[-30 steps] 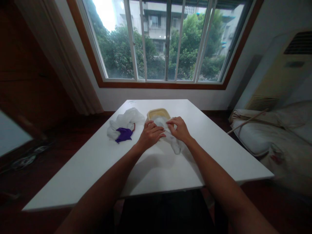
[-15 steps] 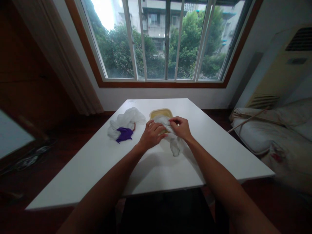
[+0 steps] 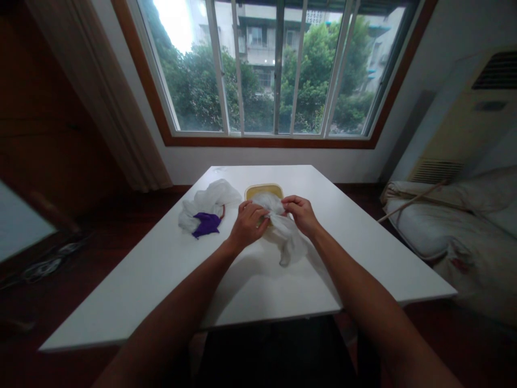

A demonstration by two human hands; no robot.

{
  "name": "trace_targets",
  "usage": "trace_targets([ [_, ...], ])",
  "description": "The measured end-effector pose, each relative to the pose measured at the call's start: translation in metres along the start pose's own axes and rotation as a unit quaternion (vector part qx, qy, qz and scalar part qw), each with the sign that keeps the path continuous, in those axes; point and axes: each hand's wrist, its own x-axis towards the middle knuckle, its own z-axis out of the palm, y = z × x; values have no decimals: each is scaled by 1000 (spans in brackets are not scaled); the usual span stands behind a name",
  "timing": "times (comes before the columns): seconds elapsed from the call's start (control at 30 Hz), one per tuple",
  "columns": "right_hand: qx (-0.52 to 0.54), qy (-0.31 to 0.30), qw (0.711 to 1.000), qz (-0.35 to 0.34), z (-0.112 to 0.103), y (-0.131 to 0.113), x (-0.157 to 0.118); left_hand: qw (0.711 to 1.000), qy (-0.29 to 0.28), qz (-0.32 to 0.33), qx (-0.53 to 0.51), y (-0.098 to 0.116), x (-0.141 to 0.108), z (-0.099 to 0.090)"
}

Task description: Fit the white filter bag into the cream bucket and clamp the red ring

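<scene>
Two bare hands work over one bench [image 3: 161, 291], both on one thin white plastic bag [image 3: 287, 237]; the left hand [image 3: 249, 222] has its fingers clamped on a gathered part of the bag, knuckles up; the right hand [image 3: 302, 213] pinches the bag too, its thumb and forefinger together on the plastic, just across from the left. The bag is at the middle of the bench, its upper part bunched at one yellow tub [image 3: 263, 188]; its one loose tail trails out between the two forearms, toward the person; from where I stand I cannot tell how much of it sits inside the tub, since the hands cover the near rim.

To the left, apart from the tub, lies a second white bag [image 3: 216, 193], crumpled; one purple cloth [image 3: 207, 223] lies against its near side, and one small reddish-brown strip [image 3: 222, 211] shows beside the cloth. Past the bench is one wide window [image 3: 258, 102]; off to the right, one thin stick [image 3: 412, 201] leans across a pale bundle [image 3: 407, 229].
</scene>
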Motion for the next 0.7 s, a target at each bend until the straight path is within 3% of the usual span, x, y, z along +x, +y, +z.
trace_targets([
  [0.2, 15, -8, 1000, -3, -5, 3, 4, 999, 20, 33, -27, -7, 0, 2],
  [0.6, -31, 198, 977, -75, -23, 14, 26, 999, 39, 27, -27, -9, 5, -2],
  [0.7, -62, 212, 972, -83, -24, 11, 26, 999, 36, 13, -36, -8, 5, -1],
])
